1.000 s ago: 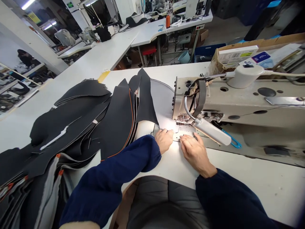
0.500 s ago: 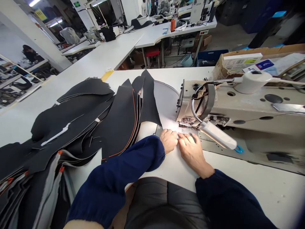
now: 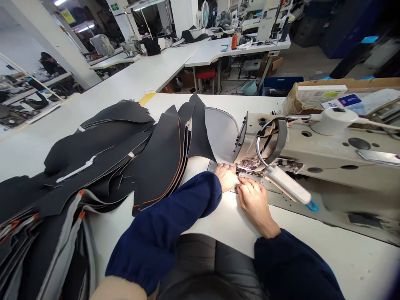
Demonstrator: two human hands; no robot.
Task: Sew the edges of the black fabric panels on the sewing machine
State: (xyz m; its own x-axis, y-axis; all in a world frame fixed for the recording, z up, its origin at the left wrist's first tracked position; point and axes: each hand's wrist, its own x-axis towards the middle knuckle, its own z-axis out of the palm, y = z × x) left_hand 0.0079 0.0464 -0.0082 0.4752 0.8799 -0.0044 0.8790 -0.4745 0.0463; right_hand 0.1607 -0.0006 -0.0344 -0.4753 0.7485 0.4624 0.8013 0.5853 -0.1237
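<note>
A light grey fabric piece (image 3: 221,131) lies on the white table, reaching the needle area of the sewing machine (image 3: 331,146). My left hand (image 3: 227,178) rests at its near end, left of the presser foot, with fingers bent and pressed together; what is under them is hidden. Just right of it, my right hand (image 3: 253,202) lies near the foot, fingers together and tips down; anything under them is too small to name. Dark panels with orange stitching (image 3: 162,158) lie left of the grey piece.
More dark panels (image 3: 103,143) are heaped at the left, hanging over the near edge. A cardboard box (image 3: 292,98) stands behind the machine. A lamp (image 3: 289,183) sits beside the needle area. Farther back are other worktables (image 3: 200,54).
The view has shifted slightly. My left hand has moved forward, closer to the presser foot and ahead of my right hand. More of the grey piece shows behind the machine head.
</note>
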